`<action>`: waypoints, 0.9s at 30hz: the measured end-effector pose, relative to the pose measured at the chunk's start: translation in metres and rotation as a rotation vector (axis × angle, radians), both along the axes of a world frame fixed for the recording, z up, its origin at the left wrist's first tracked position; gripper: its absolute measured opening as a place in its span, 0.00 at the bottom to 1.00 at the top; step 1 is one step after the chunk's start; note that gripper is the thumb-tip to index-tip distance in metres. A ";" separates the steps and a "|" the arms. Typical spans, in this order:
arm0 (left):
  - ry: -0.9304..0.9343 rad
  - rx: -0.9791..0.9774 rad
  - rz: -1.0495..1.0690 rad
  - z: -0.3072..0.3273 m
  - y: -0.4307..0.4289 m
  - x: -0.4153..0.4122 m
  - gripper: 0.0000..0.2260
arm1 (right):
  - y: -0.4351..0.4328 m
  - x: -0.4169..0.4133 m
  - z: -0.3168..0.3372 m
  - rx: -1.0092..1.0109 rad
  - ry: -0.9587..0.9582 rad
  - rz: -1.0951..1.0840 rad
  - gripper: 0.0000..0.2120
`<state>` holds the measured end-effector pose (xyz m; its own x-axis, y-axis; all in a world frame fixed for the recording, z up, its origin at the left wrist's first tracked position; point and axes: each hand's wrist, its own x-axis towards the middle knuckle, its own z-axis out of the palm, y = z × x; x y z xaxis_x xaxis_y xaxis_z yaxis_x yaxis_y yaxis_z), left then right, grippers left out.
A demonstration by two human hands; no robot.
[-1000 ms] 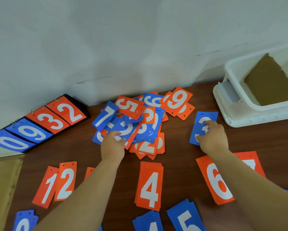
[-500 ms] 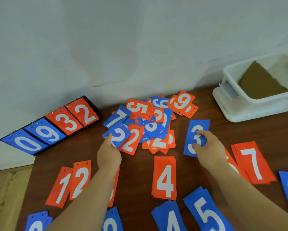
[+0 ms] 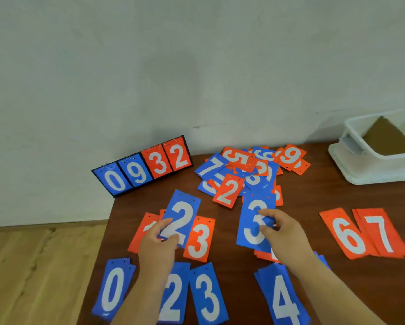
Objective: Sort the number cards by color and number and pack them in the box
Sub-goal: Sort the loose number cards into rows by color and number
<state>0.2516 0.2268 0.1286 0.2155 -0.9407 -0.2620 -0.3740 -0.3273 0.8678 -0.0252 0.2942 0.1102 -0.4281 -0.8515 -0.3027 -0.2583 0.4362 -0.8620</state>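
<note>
My left hand (image 3: 159, 242) pinches a blue 2 card (image 3: 181, 215) lifted over the red 1 and red 3 card (image 3: 199, 240). My right hand (image 3: 282, 233) pinches a blue 3 card (image 3: 253, 221) above the red 4 stack, mostly hidden. A mixed pile of red and blue cards (image 3: 246, 172) lies at the back of the brown table (image 3: 302, 200), a red 2 (image 3: 228, 192) on its front. Sorted blue stacks lie near me: 0 (image 3: 113, 288), 2 (image 3: 173, 299), 3 (image 3: 207, 294), 4 (image 3: 282, 299). Red 6 (image 3: 346, 234) and red 7 (image 3: 382, 232) lie to the right. The white box (image 3: 370, 170) sits far right.
A flip scoreboard (image 3: 143, 171) reading 0932 leans against the wall at the table's back left corner. The table's left edge drops to a wooden floor (image 3: 32, 266). A brown cardboard piece (image 3: 389, 137) lies inside the white box.
Both hands drew back from the pile toward me, the left lifting the blue 2 and the right lifting the blue 3. The view tilted down, showing the near blue stacks.
</note>
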 end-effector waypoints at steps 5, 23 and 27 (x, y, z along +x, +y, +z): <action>0.003 -0.042 0.031 0.006 0.027 0.083 0.11 | 0.011 0.067 0.010 -0.020 0.024 0.178 0.17; 0.131 0.036 -0.094 -0.016 0.084 0.180 0.18 | 0.031 0.177 0.007 0.051 0.100 0.300 0.23; 0.086 0.052 -0.165 -0.032 0.084 0.176 0.15 | 0.036 0.173 -0.010 0.081 0.137 0.277 0.22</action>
